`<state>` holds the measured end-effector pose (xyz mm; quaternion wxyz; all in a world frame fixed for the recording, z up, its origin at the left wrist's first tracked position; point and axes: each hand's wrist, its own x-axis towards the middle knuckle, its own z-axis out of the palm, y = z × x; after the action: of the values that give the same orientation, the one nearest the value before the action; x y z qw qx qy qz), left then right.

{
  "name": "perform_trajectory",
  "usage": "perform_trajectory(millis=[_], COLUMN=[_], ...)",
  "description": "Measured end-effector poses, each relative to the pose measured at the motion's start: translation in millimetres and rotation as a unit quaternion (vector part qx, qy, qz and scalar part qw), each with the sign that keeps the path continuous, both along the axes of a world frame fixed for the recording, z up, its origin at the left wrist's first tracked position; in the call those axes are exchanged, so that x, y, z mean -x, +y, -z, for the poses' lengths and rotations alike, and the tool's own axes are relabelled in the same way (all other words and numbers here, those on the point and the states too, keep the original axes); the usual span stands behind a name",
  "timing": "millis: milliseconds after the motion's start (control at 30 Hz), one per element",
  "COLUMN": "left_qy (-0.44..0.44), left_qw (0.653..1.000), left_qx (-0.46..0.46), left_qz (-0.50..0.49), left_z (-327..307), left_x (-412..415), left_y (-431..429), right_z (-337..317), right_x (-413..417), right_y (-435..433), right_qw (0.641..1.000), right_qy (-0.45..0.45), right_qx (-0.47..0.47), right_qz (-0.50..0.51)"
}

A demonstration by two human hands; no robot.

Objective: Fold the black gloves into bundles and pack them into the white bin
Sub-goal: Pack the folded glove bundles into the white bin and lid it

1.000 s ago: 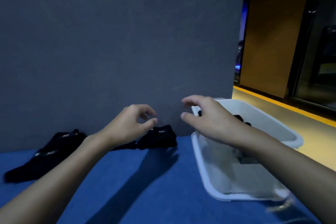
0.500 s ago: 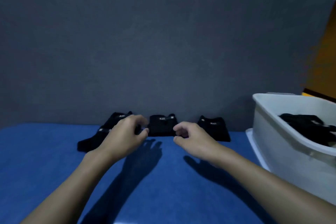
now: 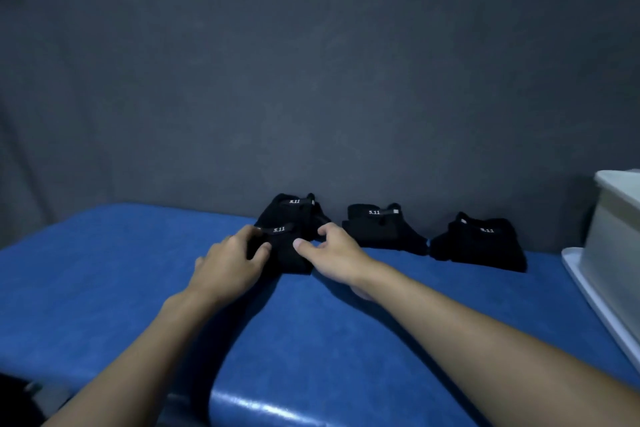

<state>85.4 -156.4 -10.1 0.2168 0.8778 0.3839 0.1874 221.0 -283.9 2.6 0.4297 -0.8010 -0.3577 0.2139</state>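
Blue padded counter (image 3: 311, 340) nearest me. Both forearms run out over it, nearly straight, converging on one spot.

Left hand (image 3: 228, 263): palm down, thumb on top of the nearest black fabric glove (image 3: 284, 255), fingers curled round its left edge, so a pinch. Right hand (image 3: 334, 253): thumb laid on the glove's right side, fingers curled over its far edge. It reads as a pinch too, though the dark cloth hides the fingertips. The glove lies flat on the counter, white label up, overlapping a second black glove (image 3: 294, 211) just behind it.

Step, as I judge it: taking hold of this glove to start the fold. The next move calls for drawing it clear of the one behind so the two don't roll up together, then doubling it over on itself.

Further back and right: a middle black glove bundle (image 3: 381, 230), then a right-hand black glove bundle (image 3: 481, 243). Both look folded; neither is packed. White plastic bin (image 3: 614, 218) at the far right edge, well apart from my hands, inside out of view. Grey wall (image 3: 311, 80) behind all.
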Motion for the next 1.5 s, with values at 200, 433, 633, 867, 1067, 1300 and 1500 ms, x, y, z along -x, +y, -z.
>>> perform_trajectory(millis=[200, 433, 633, 867, 1067, 1300, 1500], left_qy=[-0.026, -0.09, -0.089, -0.019, 0.034, 0.023, -0.074], left_qw=[1.0, 0.993, 0.989, 0.993, 0.989, 0.982, 0.955], left_qx=[0.004, 0.068, 0.091, 0.064, 0.067, 0.086, 0.197], left_qz=[0.014, 0.026, 0.071, 0.093, 0.129, 0.168, 0.21], left_z=[-0.2, -0.9, -1.1, -4.9, -4.2, -5.9, -14.7], left_x=[-2.4, -5.2, -10.6, -24.7, -32.4, -36.8, -35.0], left_y=[-4.1, -11.5, -34.7, -60.1, -81.7, -100.6, -113.5], right_z=[4.6, 3.7, 4.9, 0.8, -0.4, -0.2, 1.2], right_x=[-3.8, -4.3, -8.5, -17.2, -25.8, -26.2, -22.8], right_y=[2.1, -14.8, -44.5, -96.8, -132.3, -147.1, -156.4], right_qw=[1.0, 0.999, 0.999, 0.997, 0.999, 1.0, 1.0], right_qy=[-0.011, -0.026, -0.046, -0.074, -0.029, -0.008, -0.003], right_qx=[-0.003, -0.017, -0.001, 0.0, 0.028, 0.01, 0.002], right_qz=[0.022, 0.019, 0.009, 0.014, -0.008, 0.012, -0.01])
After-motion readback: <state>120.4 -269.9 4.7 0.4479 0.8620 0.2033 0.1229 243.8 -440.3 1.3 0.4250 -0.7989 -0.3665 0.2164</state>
